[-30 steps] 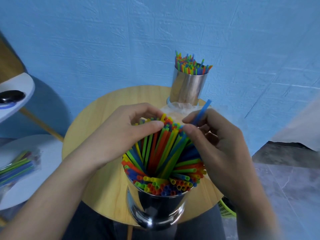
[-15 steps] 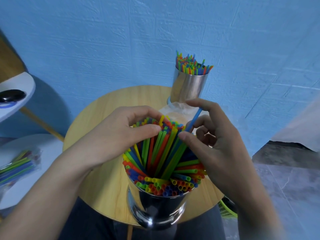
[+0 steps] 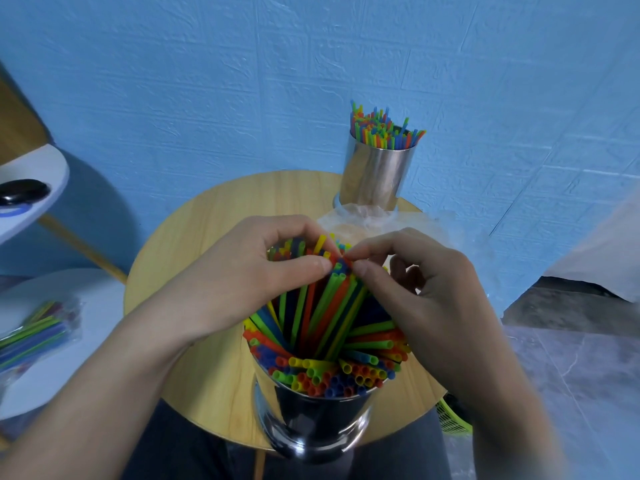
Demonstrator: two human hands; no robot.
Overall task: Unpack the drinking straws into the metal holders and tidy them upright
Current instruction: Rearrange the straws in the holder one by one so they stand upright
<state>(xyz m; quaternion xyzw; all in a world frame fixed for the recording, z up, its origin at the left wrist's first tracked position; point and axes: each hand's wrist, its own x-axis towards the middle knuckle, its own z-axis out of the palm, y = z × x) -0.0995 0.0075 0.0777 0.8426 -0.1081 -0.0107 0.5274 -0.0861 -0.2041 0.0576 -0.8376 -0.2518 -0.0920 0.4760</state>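
Both sets of fingers (image 3: 304, 266) clamp the straws (image 3: 322, 306) at their top ends: my left hand (image 3: 242, 271) wraps the bunch, my right hand (image 3: 426, 292) pinches a few. They lean fanned in the near metal holder (image 3: 311, 420). Best squeeze gently inward, lifting leaners upright without kinking them.

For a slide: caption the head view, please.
Left hand and right hand pinch straws in the near metal holder; a second filled holder stands behind.

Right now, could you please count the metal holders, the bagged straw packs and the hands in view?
Metal holders: 2, the near holder and the far holder
Bagged straw packs: 1, the pack
Hands: 2, left hand and right hand, both gripping the straws
Total: 5
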